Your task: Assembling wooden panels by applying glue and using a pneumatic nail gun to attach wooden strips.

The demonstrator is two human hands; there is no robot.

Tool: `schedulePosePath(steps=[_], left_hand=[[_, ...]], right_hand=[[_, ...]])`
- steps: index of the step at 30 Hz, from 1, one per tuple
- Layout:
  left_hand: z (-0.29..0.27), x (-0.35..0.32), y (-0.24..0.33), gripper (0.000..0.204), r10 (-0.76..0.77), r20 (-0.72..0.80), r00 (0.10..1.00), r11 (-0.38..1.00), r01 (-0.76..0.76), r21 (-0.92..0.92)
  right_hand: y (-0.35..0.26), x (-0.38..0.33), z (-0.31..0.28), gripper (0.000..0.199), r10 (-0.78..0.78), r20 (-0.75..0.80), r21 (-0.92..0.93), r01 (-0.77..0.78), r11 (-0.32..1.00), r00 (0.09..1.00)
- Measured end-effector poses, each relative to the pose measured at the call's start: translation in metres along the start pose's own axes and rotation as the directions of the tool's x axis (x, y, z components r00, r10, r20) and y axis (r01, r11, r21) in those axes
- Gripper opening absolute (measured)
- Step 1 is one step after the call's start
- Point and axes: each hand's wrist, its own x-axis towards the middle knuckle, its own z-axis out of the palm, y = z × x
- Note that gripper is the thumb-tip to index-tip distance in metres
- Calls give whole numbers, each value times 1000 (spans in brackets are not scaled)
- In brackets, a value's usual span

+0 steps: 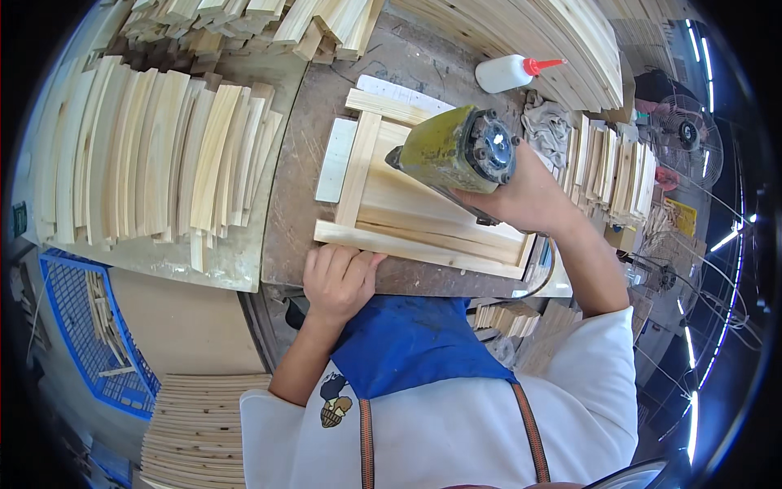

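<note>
Nearest: white shirt (456, 432) with a printed figure at the chest, crossed by two orange-and-dark straps (530, 432), and blue apron (423, 338) against the near edge of the bench (297, 183). At lower left, beside the body, a ribbed stack of pale boards (204, 428) and a blue mesh crate (72, 314) with slats inside.

At the bench edge, left hand (338, 281) with fingers bent against the near rail of the wooden frame (391, 242), thumb pointing right along the same rail; impossible to tell whether closed around the rail. Right hand (533, 200) wrapped around the handle of a yellow-green nail gun (440, 147), round dark cap uppermost; contact between tool and wood hidden from view.

Beneath the tool, flat on the bench: the wooden frame, with a pale panel (399, 187) between its rails and the near rail projecting left past the side piece. Just beside the frame's left side, a white strip (336, 159); along its far side, another white strip, with holes (399, 91).

Farther out: white bottle (501, 75) with red nozzle, crumpled grey cloth (546, 126), upright slats (155, 155) at left, long stacked planks (521, 41) beyond the bottle. At far right, standing fan (688, 130).
</note>
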Motion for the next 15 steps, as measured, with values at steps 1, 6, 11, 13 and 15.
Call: schedulePosePath(steps=[1, 6, 11, 13, 15], left_hand=[[2, 2, -2, 19, 0, -1, 1000, 1000, 0, 2], [11, 12, -12, 21, 8, -17, 1000, 1000, -8, 2], [18, 22, -18, 23, 6, -37, 999, 1000, -6, 7], [20, 24, -20, 23, 8, -44, 999, 1000, -7, 12], [22, 24, -21, 22, 0, -43, 999, 1000, 1, 18]], right_hand=[[2, 0, 1, 30, -2, 1, 0, 2, 1000, 1000], [11, 7, 6, 30, -17, -19, -8, 17, 1000, 1000], [17, 18, 10, 30, 12, 7, -45, -12, 999, 1000], [18, 25, 12, 30, 3, 9, -51, -3, 999, 1000], [18, 32, 14, 30, 0, 6, -48, 0, 999, 1000]])
